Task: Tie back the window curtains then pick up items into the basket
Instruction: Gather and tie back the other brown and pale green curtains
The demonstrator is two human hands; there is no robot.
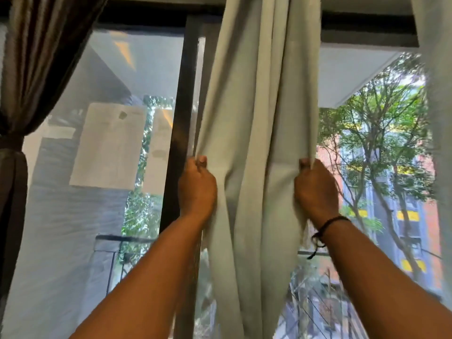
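Observation:
A pale green curtain [259, 106] hangs in folds down the middle of the window. My left hand [197, 185] grips its left edge in a closed fist. My right hand [315, 188] grips its right edge the same way, with a black cord bracelet on the wrist. The cloth is bunched between the two hands. A dark brown curtain [41, 59] hangs at the far left, gathered in at a band near its middle. No basket is in view.
A dark window frame post [182, 113] stands just left of the green curtain. Another pale curtain edge [437, 118] hangs at the far right. Through the glass I see a balcony railing [122, 241], trees and buildings.

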